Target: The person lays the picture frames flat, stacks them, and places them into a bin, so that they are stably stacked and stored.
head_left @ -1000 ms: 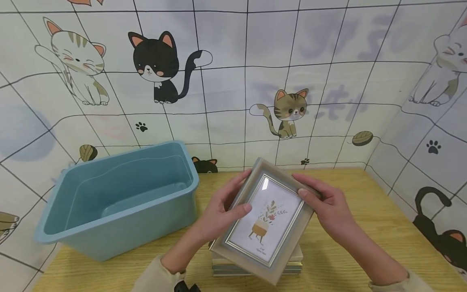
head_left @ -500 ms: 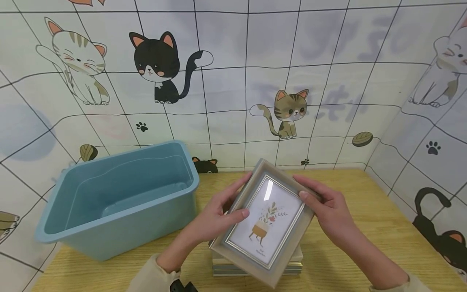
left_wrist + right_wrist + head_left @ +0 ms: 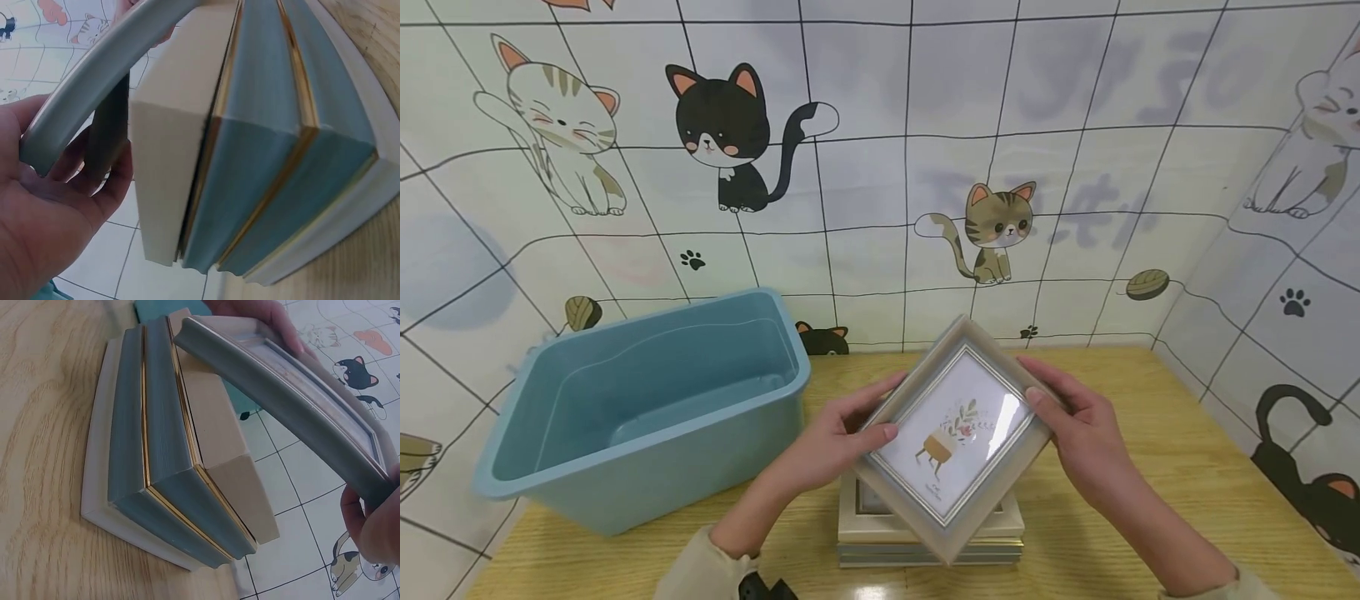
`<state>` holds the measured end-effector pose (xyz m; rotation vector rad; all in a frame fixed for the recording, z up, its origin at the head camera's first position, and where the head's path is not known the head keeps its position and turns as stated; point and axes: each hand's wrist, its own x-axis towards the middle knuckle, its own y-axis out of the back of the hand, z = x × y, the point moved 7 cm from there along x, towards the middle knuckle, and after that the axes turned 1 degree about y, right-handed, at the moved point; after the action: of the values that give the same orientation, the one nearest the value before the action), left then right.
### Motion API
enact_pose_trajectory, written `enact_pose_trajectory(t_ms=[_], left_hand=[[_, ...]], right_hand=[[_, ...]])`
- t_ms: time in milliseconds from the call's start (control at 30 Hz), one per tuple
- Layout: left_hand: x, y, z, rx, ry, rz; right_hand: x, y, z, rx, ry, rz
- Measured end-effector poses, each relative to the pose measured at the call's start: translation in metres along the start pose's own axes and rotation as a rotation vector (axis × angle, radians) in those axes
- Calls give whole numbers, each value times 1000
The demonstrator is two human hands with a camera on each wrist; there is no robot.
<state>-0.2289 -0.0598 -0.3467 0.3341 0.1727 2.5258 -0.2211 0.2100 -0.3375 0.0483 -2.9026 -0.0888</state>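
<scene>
Both hands hold a grey-beige picture frame (image 3: 883,462) with a silver inner edge and a print of a potted plant, face up and tilted above a stack. My left hand (image 3: 827,442) grips its left side, thumb on the face and fingers curled underneath. At the opposite side my right hand (image 3: 1086,429) pinches the edge near a corner. In the left wrist view, a dark flat piece (image 3: 109,125) shows under the picture frame, by my left fingers. Below lies the stack of frames: a cream one (image 3: 212,419) on top, blue-grey ones (image 3: 169,406) with gold lines beneath, a whitish one (image 3: 100,437) lowest.
A blue plastic tub (image 3: 647,450) stands on the left of the wooden table (image 3: 1120,375), with no contents visible in it. Behind and to the right rises a white grid-patterned cloth (image 3: 865,175) printed with cats. A black wrist strap (image 3: 763,587) shows at my left sleeve.
The picture frame has turned clockwise and shifted slightly up, so more of the stack below shows. My left hand has slid slightly down and left with it; both hands keep their hold.
</scene>
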Motion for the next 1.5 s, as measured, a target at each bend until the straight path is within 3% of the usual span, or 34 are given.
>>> enact_pose_trajectory(t_ms=[267,400,767,933,1200,1500], left_hand=[[2,10,-12,1,17,67],[2,15,-16,8,44,135],[6,32,-28,-30,87,399],[7,38,-33,-10,109,511],[12,39,-40,103,138,597],[15,41,-46,108,117,598]], right_hand=[[2,2,14,171,-127,48],[1,0,21,219,-179,54],[-13,-10,33,183,-283,41],[-21,-12,37,167,-273,40],[-36,-7,40,-55,-270,103],[-49,-10,40,-215,-202,123]])
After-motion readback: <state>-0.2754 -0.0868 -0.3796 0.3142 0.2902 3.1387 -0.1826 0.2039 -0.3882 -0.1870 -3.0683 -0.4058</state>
